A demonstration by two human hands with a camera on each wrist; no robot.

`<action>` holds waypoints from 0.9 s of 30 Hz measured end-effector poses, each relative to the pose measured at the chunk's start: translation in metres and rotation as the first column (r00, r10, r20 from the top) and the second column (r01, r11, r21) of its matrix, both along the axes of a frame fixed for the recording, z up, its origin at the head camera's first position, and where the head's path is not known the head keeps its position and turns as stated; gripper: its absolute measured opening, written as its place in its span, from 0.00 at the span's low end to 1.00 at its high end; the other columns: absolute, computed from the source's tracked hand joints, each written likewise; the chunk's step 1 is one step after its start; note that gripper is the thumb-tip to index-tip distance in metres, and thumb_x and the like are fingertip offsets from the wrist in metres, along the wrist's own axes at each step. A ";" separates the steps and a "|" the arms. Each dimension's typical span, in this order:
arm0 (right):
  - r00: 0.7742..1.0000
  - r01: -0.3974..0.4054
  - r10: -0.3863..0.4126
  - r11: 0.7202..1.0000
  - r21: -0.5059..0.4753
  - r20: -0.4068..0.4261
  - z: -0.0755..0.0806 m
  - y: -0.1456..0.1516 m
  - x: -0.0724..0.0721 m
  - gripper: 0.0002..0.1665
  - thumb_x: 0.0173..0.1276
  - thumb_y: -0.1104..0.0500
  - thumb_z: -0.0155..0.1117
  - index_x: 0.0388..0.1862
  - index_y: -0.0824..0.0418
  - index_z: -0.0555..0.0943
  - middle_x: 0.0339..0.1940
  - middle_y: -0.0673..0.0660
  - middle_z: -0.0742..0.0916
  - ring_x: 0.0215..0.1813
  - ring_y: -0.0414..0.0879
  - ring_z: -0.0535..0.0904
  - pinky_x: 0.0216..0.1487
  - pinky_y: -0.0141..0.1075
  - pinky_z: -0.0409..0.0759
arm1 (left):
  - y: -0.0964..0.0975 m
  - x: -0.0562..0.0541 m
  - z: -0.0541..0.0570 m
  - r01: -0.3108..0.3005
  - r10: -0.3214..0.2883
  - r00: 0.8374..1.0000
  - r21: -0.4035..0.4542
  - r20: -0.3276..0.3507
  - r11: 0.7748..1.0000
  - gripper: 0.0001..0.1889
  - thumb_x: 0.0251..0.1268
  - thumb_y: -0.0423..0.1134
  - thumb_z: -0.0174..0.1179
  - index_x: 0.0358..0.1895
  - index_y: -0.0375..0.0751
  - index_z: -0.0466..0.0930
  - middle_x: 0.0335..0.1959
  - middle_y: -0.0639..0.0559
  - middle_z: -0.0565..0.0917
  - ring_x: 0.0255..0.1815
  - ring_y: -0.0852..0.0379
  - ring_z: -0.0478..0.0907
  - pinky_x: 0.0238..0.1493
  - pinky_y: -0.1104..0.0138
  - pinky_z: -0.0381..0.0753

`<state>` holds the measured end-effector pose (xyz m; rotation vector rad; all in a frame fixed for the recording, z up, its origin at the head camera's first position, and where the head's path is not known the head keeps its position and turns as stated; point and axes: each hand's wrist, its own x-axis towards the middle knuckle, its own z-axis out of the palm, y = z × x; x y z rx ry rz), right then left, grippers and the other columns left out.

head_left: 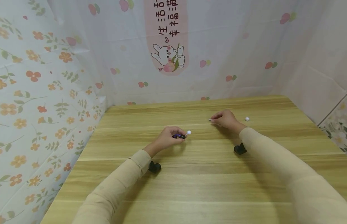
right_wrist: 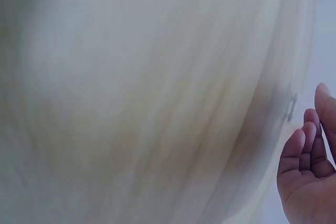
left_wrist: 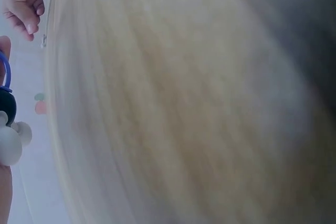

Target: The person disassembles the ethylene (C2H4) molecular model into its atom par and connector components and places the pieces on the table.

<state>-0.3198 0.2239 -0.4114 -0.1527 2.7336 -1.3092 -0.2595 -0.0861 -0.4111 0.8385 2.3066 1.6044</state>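
Observation:
My left hand point(head_left: 169, 137) grips a small black-and-blue object point(head_left: 179, 136) over the table. White rounded pieces point(left_wrist: 10, 145) stick out from its end, and a blue loop point(left_wrist: 6, 72) shows at the other side. I cannot tell what kind of thing it is. My right hand point(head_left: 225, 119) is low over the table to the right, thumb and fingers apart in the right wrist view. Just beyond its fingertips lies a tiny metallic piece point(right_wrist: 290, 107), blurred. Behind that wrist a white ball point(head_left: 247, 119) lies on the table.
The wooden table point(head_left: 190, 186) runs back to a printed cloth point(head_left: 218, 46). A floral cloth point(head_left: 36, 109) hangs along the left side. Black wrist mounts point(head_left: 154, 167) protrude under both forearms.

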 end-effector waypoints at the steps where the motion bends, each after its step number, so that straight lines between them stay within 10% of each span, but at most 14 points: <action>1: 1.000 -0.014 0.014 1.000 -0.011 -0.006 0.002 -0.002 0.002 0.14 0.68 0.59 0.67 0.48 0.66 0.85 0.47 0.62 0.85 0.43 0.51 0.79 0.39 0.36 0.79 | 0.000 0.000 0.000 0.001 -0.001 1.000 -0.006 -0.004 1.000 0.09 0.58 0.24 0.66 0.43 0.32 0.84 0.40 0.44 0.86 0.39 0.56 0.80 0.39 0.67 0.80; 10: 0.990 -0.140 0.142 0.982 -0.126 0.010 0.013 -0.025 0.024 0.17 0.67 0.56 0.68 0.51 0.65 0.84 0.48 0.59 0.86 0.54 0.53 0.79 0.55 0.46 0.77 | 0.000 0.001 -0.001 0.045 -0.047 0.997 -0.036 -0.053 0.998 0.10 0.60 0.27 0.66 0.44 0.34 0.85 0.42 0.42 0.86 0.38 0.56 0.79 0.39 0.66 0.79; 19: 0.925 -0.354 0.380 0.887 -0.297 0.030 0.015 -0.044 0.050 0.20 0.66 0.61 0.68 0.53 0.72 0.81 0.54 0.63 0.84 0.56 0.52 0.79 0.51 0.40 0.80 | 0.001 0.001 0.000 0.134 -0.148 0.979 -0.104 -0.140 0.986 0.11 0.62 0.30 0.66 0.47 0.33 0.84 0.40 0.49 0.86 0.38 0.58 0.79 0.40 0.65 0.80; 27: 0.900 -0.405 0.435 0.858 -0.316 0.029 0.007 -0.053 0.060 0.18 0.67 0.63 0.67 0.53 0.70 0.82 0.49 0.60 0.86 0.52 0.51 0.81 0.52 0.43 0.80 | 0.005 0.002 -0.001 0.164 -0.188 0.970 -0.152 -0.153 0.975 0.10 0.64 0.31 0.65 0.47 0.35 0.84 0.39 0.55 0.85 0.35 0.58 0.78 0.37 0.67 0.80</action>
